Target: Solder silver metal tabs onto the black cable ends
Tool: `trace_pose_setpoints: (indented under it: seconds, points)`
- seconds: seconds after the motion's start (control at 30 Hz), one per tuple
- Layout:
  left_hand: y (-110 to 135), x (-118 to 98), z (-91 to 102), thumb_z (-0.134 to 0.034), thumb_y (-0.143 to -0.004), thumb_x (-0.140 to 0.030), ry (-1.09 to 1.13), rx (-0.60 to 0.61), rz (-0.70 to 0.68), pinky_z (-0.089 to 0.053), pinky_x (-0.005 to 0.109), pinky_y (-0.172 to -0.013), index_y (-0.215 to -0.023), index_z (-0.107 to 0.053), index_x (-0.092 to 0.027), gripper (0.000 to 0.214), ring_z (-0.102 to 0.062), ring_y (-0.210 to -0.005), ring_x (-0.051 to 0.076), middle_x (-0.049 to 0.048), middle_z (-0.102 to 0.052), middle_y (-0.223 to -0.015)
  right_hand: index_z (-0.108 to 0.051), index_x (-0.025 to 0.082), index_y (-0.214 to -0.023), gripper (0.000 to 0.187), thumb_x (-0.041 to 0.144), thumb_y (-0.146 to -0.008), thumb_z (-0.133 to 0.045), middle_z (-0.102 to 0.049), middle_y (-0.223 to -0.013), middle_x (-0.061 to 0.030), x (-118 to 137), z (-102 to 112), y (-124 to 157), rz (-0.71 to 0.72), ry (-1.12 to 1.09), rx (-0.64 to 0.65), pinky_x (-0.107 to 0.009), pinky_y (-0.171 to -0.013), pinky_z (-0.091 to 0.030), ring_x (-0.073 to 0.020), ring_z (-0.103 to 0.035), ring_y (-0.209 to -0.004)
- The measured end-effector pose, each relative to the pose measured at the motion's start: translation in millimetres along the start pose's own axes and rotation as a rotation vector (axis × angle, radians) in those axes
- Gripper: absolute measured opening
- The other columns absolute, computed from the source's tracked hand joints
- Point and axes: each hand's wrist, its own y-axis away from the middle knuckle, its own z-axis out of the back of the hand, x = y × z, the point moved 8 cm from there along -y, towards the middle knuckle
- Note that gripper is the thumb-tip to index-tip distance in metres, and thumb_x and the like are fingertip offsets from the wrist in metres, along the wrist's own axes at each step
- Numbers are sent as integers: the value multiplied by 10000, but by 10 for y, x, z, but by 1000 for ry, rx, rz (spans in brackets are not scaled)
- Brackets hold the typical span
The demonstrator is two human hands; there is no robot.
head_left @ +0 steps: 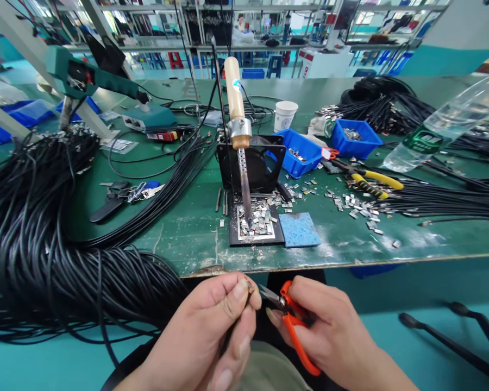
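Between the thumb and fingers of my left hand [218, 328] is the end of a black cable [249, 293], with a small copper-coloured tip showing. My right hand [330, 317] grips orange-handled scissors [295, 326], their pointed blades slightly parted and aimed at the cable end, a small gap away. Both hands are just in front of the table edge. Beyond them a soldering iron [240, 130] with a wooden handle hangs tip-down in a stand. Its tip is over a small tray [239, 231] of metal connector pieces. A blue sponge [299, 229] lies beside the tray.
A thick bundle of black cables [61, 233] covers the left side. Blue bins [295, 168] hold small metal parts; loose connectors [362, 209] lie to the right. Yellow-handled pliers [377, 182], a plastic bottle [432, 133], a paper cup [285, 115] and keys [140, 191] are also on the green table [187, 228].
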Motion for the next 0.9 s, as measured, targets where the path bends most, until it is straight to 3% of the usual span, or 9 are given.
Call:
trace_pose_setpoints:
  seconds: [0.17,0.33,0.53,0.9]
  points:
    - [0,32,0,-662,-1006,-379,18,14,37,-307,112,-293,-865,-695,-189,238,-235,-249,13,-72,-539,-456,-387,224,-658,375,222,-904,-671,-433,-621,58,-5,-22,-15,23,11,2,-256,-503,-275,-105,-368,-550]
    - [6,29,-15,-615,-1037,-351,19,21,48,-279,117,-301,-785,-678,-180,312,-216,-254,5,-77,-520,-473,-393,221,-664,376,233,-920,-668,-425,-629,61,-15,-20,-15,35,24,13,-261,-512,-270,-104,-361,-557]
    - [24,22,9,-568,-1063,-328,9,-47,55,-279,105,-310,-795,-695,-168,336,-182,-268,0,-88,-486,-465,-381,223,-654,390,233,-929,-657,-408,-630,60,-36,-19,-11,62,48,19,-275,-512,-251,-108,-341,-553]
    - [9,23,30,-517,-1087,-294,-5,-66,54,-257,97,-318,-837,-727,-157,355,-170,-282,1,-91,-457,-465,-342,221,-668,404,189,-928,-649,-363,-642,67,-78,-45,6,91,94,38,-281,-517,-227,-101,-316,-556]
